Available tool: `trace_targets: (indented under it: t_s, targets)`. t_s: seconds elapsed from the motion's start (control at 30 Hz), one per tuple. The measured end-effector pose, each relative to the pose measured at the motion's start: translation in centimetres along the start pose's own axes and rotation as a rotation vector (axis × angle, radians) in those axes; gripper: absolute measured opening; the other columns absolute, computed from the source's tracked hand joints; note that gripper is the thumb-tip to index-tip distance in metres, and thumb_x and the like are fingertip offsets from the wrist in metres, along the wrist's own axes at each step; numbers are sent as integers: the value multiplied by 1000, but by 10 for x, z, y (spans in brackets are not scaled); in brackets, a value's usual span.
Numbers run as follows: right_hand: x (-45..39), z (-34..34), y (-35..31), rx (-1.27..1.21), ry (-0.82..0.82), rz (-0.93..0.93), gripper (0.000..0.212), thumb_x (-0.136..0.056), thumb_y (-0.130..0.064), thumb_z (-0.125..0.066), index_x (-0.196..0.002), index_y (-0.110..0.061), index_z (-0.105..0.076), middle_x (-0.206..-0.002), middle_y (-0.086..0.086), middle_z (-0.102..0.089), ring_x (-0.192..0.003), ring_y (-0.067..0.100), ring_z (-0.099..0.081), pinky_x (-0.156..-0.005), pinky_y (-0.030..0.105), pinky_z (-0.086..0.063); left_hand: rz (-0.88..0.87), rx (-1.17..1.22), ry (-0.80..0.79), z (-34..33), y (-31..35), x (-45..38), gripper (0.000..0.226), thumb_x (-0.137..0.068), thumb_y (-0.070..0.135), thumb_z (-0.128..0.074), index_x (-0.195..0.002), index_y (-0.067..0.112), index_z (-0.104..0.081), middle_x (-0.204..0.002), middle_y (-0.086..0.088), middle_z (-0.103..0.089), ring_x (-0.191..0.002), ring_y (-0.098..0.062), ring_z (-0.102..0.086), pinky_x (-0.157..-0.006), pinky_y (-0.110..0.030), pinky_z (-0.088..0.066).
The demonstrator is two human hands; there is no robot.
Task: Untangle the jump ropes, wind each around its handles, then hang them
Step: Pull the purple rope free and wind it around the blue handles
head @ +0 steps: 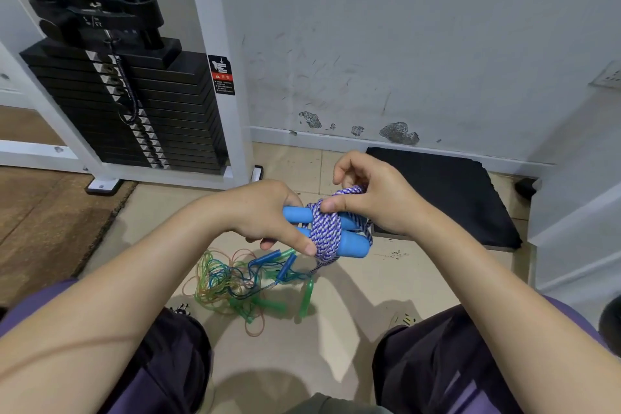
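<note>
Above the floor (353, 282), your left hand (265, 212) grips the blue handles (351, 239); your right hand (373, 198) fingers pinch the wound purple-white rope (326, 228). Tangled ropes (242, 282) lie below on the floor.

Both hands (265, 212) (373, 198) raised, fingers (304, 242) curled.

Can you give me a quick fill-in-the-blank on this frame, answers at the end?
1. The braided rope is wound around two ____ handles.
2. The left hand grips the handles; the right hand pinches the ____.
3. The tangled thin ropes lie on the ____.
4. The weight stack stands to the person's ____.

Answers: blue; rope; floor; left
</note>
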State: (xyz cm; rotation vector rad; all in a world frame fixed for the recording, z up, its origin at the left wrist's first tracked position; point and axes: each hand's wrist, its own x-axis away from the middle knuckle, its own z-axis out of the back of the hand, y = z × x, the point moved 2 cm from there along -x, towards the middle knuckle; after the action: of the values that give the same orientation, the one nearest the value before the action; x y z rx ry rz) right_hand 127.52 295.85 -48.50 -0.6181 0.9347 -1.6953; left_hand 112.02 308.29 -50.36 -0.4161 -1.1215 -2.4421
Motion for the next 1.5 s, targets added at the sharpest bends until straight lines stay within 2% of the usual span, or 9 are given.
trace_targets:
  t_s: [0.23, 0.4, 0.53, 0.83, 0.97, 1.13, 1.2, 1.37, 1.5]
  targets:
    - [-1, -10, 0, 130, 313, 148, 36, -67, -25, -87, -73, -18, -53, -78, -5, -49, -71, 4, -45, -65, 22, -40, -13, 207, 107, -1, -6, -1, 36, -68, 51, -85, -66, 22, -63, -46, -5, -58, -36, -16, -39, -39, -17, -31]
    - [-1, -13, -5, 79, 356, 203, 15, -77, -18, -81, -74, -10, -68, -76, 0, -61, -73, 18, -58, -70, 36, -50, -39, 333, 98, -3, -2, 0, 47, -62, 59, -81, -73, 14, -68, -48, -6, -56, -38, -17, -38, -41, -18, -33]
    - [-2, -12, -1, -43, 230, 111, 4, -87, -17, -71, -86, -15, -74, -82, -6, -70, -77, 6, -62, -75, 29, -51, -51, 352, 87, -1, -3, 0, 53, -61, 60, -81, -74, 10, -66, -49, -8, -57, -39, -18, -38, -42, -19, -33]
    - [-1, -6, 13, -416, -62, -127, 30, -79, -37, -76, -104, -20, -74, -106, 2, -73, -92, 13, -68, -84, 30, -55, -99, 411, 64, 2, -3, 2, 65, -64, 53, -83, -82, -5, -60, -47, -6, -54, -37, -15, -38, -40, -19, -32]
    - [-4, -5, 11, -699, -89, -152, 29, -84, -37, -63, -103, -17, -71, -102, 5, -71, -89, 17, -65, -75, 28, -54, -157, 528, 84, -1, -1, 1, 41, -62, 50, -81, -70, 11, -70, -44, -5, -51, -33, -11, -37, -38, -19, -30]
    - [-5, -7, 9, -957, -253, -213, 74, -87, -72, -35, -127, -15, -62, -119, 10, -68, -101, 25, -67, -89, 33, -54, -167, 819, 221, 0, 0, -4, 36, -63, 50, -79, -66, 17, -66, -44, -4, -47, -32, -11, -31, -38, -18, -25]
    - [-5, -12, 10, -822, -268, -230, 70, -89, -70, -33, -123, -15, -61, -104, 9, -66, -82, 21, -62, -86, 31, -52, -134, 896, 303, 3, -3, -7, 37, -61, 52, -79, -61, 19, -64, -45, -3, -47, -32, -11, -31, -38, -19, -25]
    - [-2, -23, 12, -498, -148, -264, 18, -99, -15, -55, -114, -7, -60, -64, -3, -38, -47, 7, -31, -49, 20, -30, -24, 945, 485, 7, -12, -10, 52, -55, 59, -82, -70, 15, -60, -49, -4, -51, -36, -15, -33, -49, -28, -25]
    - [1, -24, 12, -410, -118, -330, 10, -99, -23, -56, -100, -14, -51, -49, -9, -31, -45, 11, -18, -42, 20, -16, 18, 930, 603, 14, -20, -9, 49, -63, 58, -82, -75, 16, -62, -51, -3, -54, -39, -15, -36, -44, -23, -26]
